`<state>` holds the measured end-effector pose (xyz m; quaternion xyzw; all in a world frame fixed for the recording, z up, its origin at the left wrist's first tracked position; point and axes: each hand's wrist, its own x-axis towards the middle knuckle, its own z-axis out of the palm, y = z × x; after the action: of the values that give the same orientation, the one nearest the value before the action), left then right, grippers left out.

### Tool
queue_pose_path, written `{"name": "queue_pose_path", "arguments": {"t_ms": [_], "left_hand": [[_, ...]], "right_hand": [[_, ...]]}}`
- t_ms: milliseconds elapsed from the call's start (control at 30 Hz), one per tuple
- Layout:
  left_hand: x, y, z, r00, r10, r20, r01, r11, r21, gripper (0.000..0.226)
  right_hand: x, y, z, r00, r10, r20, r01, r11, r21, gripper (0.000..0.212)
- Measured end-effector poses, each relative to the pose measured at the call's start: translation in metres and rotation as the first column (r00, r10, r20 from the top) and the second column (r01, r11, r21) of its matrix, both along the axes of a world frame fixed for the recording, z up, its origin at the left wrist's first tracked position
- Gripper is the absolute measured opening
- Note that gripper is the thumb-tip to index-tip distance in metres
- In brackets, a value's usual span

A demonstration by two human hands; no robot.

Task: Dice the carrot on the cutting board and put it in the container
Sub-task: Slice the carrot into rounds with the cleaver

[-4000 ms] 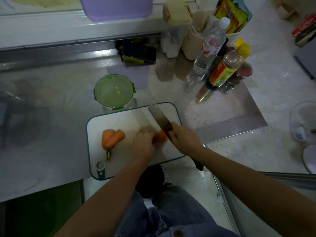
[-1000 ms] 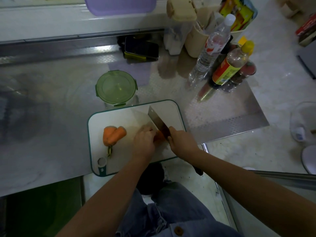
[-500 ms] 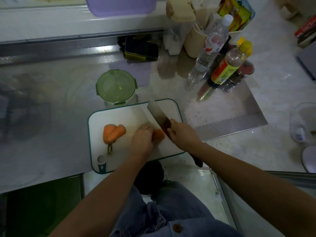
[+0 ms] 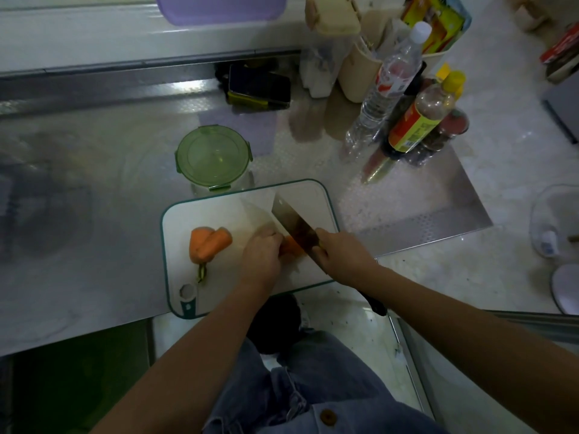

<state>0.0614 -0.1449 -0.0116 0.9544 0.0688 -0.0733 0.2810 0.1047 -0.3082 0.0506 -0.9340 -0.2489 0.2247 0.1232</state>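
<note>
A white cutting board with a green rim lies at the counter's front edge. On its left part rest two orange carrot chunks, with a small green stem scrap below them. My left hand holds down another carrot piece at the board's middle. My right hand grips the handle of a cleaver, whose blade stands on that piece right beside my left fingers. The round container with a green clip lid stands closed just behind the board.
Bottles, a sauce bottle and jars crowd the back right of the steel counter. A dark phone lies at the back. A beige holder stands by the wall. The board's front edge overhangs the counter above my knees.
Over the last second the cleaver has been chopping up and down on the carrot piece under my left hand. The two chunks on the left have not moved.
</note>
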Motion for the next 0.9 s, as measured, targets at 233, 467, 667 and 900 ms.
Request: {"name": "queue_pose_path", "arguments": {"t_ms": [233, 467, 667, 900], "left_hand": [[0.000, 0.000, -0.001, 1.000, 0.025, 0.018, -0.024, 0.999, -0.040, 0.011], [-0.003, 0.002, 0.000, 1.000, -0.020, 0.011, 0.020, 1.000, -0.003, 0.026], [-0.008, 0.000, 0.004, 0.995, -0.098, 0.033, 0.093, 0.988, 0.123, 0.034], [-0.020, 0.011, 0.002, 0.998, -0.006, 0.066, 0.000, 0.996, 0.087, 0.041]], "right_hand": [[-0.005, 0.001, -0.004, 1.000, -0.001, 0.020, 0.002, 0.998, -0.067, 0.044], [-0.003, -0.003, -0.007, 0.999, -0.052, 0.003, 0.052, 0.999, -0.008, 0.027], [-0.010, -0.001, -0.017, 0.990, -0.143, -0.005, 0.142, 0.982, 0.126, 0.033], [-0.020, -0.013, -0.032, 0.990, -0.138, 0.013, 0.136, 0.986, 0.097, 0.037]]}}
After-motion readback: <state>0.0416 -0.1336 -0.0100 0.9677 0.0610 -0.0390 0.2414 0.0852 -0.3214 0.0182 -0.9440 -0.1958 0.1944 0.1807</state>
